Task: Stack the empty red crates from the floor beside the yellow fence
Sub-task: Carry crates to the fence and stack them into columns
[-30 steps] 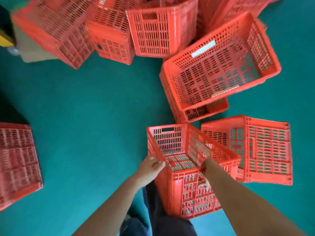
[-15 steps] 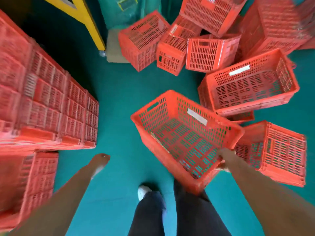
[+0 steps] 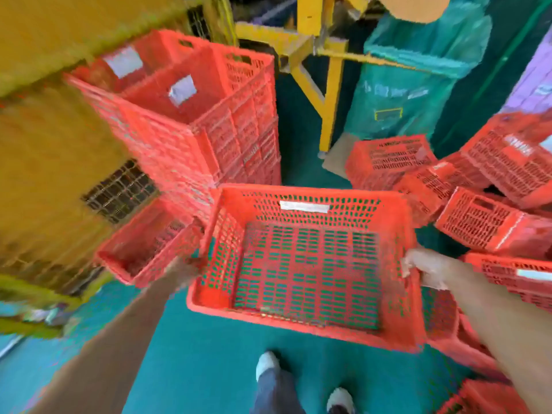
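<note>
- Along the left edge: yellow fence (image 3: 59,138) with a dark mesh panel, badly motion-blurred.
- Tall stack (image 3: 191,121) of red crates stands against the fence. Top crate is open side up, with white labels on its inner walls and nothing else in it.
- Held crate (image 3: 304,264) is mid-frame, off the teal floor (image 3: 209,372), roughly level and open side up. It is empty, the floor shows through its slotted base, and there is a white label on the far wall. Its far-left corner is just beside the tall stack.
- Loose crates (image 3: 478,186) are heaped on the floor at right, tipped on their sides; those with a visible inside are empty.
- Low crate (image 3: 149,243) sits between the fence and the held crate, tilted and blurred, nothing visible inside.
- Right hand (image 3: 427,268): fingers curled over the held crate's right rim, gripping it.
- Left hand (image 3: 182,268): at the held crate's left wall, smeared, so cannot tell if the fingers grip.
- Versus half a second ago: the crate was tilted and carried by the right hand alone, with the left arm hanging free. Now the crate is level, the left hand is at it, and it is closer to the stack.
</note>
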